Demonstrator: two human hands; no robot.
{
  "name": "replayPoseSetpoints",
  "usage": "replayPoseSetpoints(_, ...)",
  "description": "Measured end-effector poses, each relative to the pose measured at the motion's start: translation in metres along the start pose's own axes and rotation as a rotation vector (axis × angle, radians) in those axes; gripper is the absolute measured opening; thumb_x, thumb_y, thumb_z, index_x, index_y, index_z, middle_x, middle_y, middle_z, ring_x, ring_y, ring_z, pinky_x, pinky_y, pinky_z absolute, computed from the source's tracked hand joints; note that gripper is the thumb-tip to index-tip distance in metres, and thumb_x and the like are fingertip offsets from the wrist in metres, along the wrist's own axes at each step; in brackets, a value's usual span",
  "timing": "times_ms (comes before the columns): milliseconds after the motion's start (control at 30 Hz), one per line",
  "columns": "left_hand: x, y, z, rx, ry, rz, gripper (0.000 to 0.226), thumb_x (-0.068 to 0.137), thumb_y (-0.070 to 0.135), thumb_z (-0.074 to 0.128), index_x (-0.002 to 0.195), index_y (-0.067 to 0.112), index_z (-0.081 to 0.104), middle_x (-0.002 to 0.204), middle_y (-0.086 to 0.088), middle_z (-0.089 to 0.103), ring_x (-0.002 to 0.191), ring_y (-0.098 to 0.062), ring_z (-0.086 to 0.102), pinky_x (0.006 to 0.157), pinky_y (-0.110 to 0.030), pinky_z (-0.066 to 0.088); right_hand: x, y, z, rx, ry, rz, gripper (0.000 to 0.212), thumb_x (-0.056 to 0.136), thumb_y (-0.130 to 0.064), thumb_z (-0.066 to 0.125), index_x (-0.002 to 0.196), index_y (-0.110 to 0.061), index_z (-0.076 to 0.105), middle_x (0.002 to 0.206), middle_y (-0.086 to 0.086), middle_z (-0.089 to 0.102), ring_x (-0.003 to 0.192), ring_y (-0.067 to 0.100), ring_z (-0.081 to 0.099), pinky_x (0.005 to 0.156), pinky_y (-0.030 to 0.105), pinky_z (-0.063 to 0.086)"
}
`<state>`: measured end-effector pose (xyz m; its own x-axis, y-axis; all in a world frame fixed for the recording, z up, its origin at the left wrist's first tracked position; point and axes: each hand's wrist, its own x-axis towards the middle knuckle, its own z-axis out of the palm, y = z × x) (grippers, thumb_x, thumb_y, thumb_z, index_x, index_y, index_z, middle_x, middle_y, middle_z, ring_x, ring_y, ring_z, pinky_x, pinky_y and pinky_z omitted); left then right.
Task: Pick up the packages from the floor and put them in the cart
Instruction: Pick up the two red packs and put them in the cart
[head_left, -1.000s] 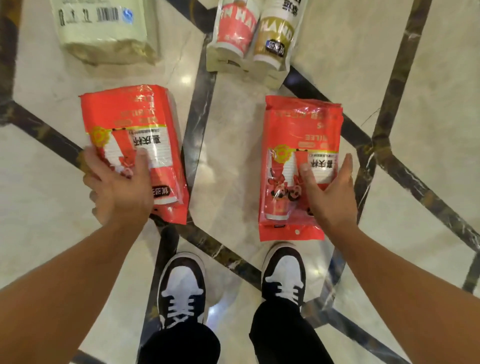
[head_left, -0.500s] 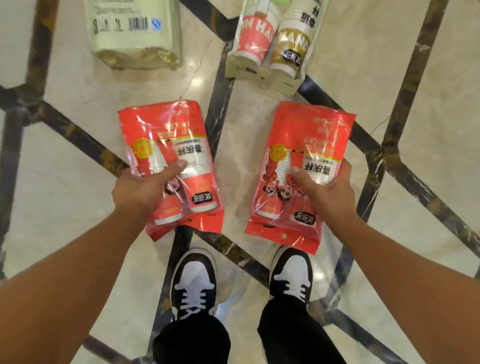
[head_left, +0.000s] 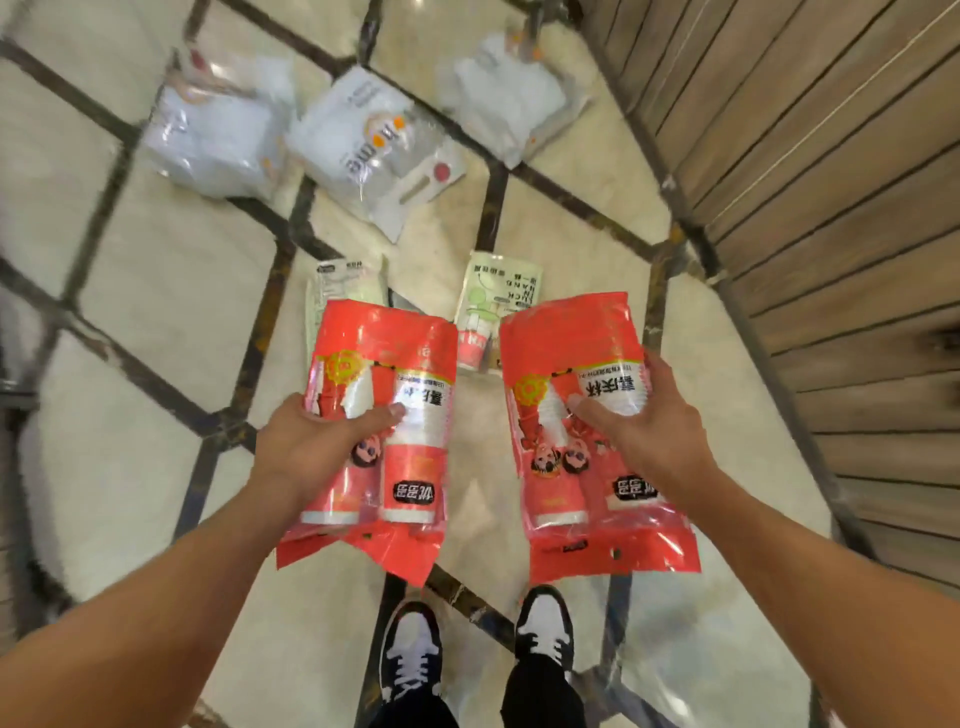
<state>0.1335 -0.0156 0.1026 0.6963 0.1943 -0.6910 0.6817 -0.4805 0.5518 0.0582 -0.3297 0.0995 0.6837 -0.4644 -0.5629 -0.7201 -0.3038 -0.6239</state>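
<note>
I hold two red packages of paper cups above the marble floor. My left hand grips the left red package from its left side, thumb across the front. My right hand grips the right red package from its right side. Both packages hang lifted over my shoes. On the floor beyond them lie a pale green cup package, a second pale package partly hidden by the left red one, and three white bagged packages, the view of them blurred. No cart is in view.
My two black-and-white shoes stand on the cream marble floor with dark inlay lines. A wooden slatted wall or panel with a metal edge runs along the right side, close to my right arm.
Both red packages have come up off the floor and closer to me. My view has swung up and forward, bringing the white bags and the wooden panel into sight.
</note>
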Motion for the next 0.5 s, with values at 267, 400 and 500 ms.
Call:
replayPoseSetpoints(267, -0.194, 0.211, -0.086, -0.069, 0.026, 0.273, 0.044, 0.061, 0.051, 0.093, 0.096, 0.026, 0.079, 0.078, 0.013, 0.079, 0.069, -0.001, 0.073, 0.062, -0.021, 0.050, -0.120, -0.170, -0.186, 0.192, 0.208, -0.107, 0.069, 0.079, -0.059, 0.081, 0.137, -0.034, 0.052, 0.088, -0.028, 0.059, 0.080, 0.003, 0.063, 0.067, 0.024, 0.044)
replayPoseSetpoints(400, -0.298, 0.291, -0.106, -0.107, -0.053, 0.390, 0.031, 0.068, 0.037, 0.093, 0.080, 0.016, 0.074, 0.053, 0.013, 0.070, 0.044, 0.002, 0.065, 0.044, -0.015, 0.046, -0.198, -0.224, -0.283, 0.299, 0.300, -0.147, 0.048, 0.083, -0.053, 0.080, 0.120, -0.031, 0.059, 0.089, -0.024, 0.062, 0.084, 0.007, 0.063, 0.073, 0.029, 0.043)
replayPoseSetpoints(500, -0.362, 0.348, -0.109, -0.106, -0.150, 0.478, 0.024, 0.073, 0.025, 0.091, 0.081, 0.013, 0.072, 0.046, 0.010, 0.066, 0.037, 0.001, 0.059, 0.040, -0.012, 0.046, -0.257, -0.254, -0.352, 0.364, 0.387, -0.229, 0.045, 0.083, -0.050, 0.082, 0.115, -0.036, 0.054, 0.091, -0.028, 0.060, 0.085, 0.002, 0.063, 0.083, 0.029, 0.045)
